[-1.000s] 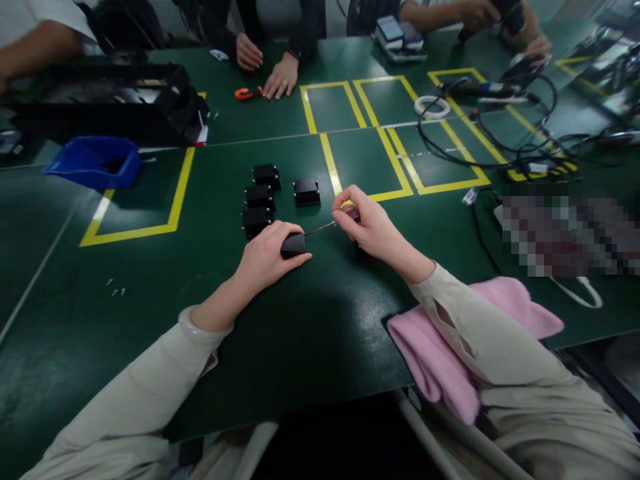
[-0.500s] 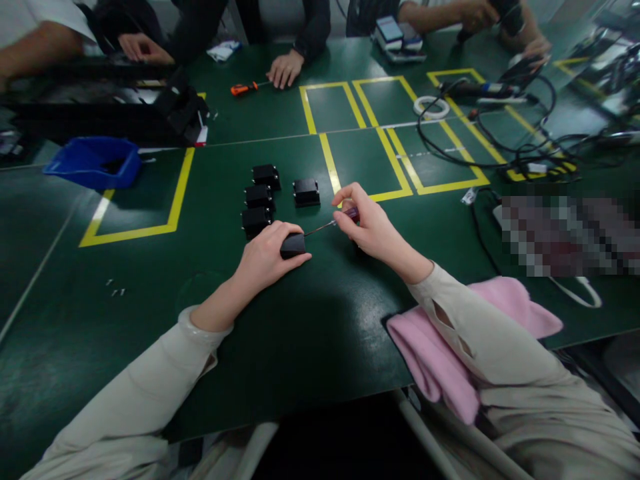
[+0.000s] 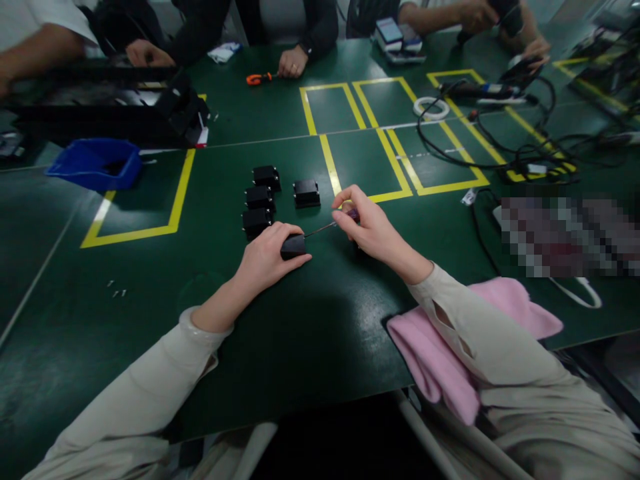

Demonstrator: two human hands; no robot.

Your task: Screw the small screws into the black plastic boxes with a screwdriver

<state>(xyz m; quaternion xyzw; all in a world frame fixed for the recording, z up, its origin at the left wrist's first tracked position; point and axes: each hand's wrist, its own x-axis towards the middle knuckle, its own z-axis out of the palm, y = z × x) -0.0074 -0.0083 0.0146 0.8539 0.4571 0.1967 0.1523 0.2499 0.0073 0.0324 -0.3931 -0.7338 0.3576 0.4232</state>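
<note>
My left hand (image 3: 267, 257) presses a small black block (image 3: 293, 247) against the green table, thumb and fingers around it. Between the fingers of my right hand (image 3: 365, 223) is the dark reddish handle of a screwdriver (image 3: 327, 227). Its thin shaft points left and its tip meets the block's right side; the exact contact point is too small to make out. Just beyond my left hand stand several similar black blocks (image 3: 259, 197) in a column, with one more black block (image 3: 306, 193) to their right.
Small screws (image 3: 118, 292) lie at the left. A blue bin (image 3: 95, 175) sits near a black machine part (image 3: 175, 100). Far side: a co-worker's hand (image 3: 293, 62) on an orange screwdriver (image 3: 259, 79). Cables (image 3: 520, 157) lie at right; a pink cloth (image 3: 425, 340) is under my right forearm.
My hands, the block and the screwdriver hold nearly the same place. Across the table, the co-worker's hand and the orange screwdriver have shifted slightly right and away.
</note>
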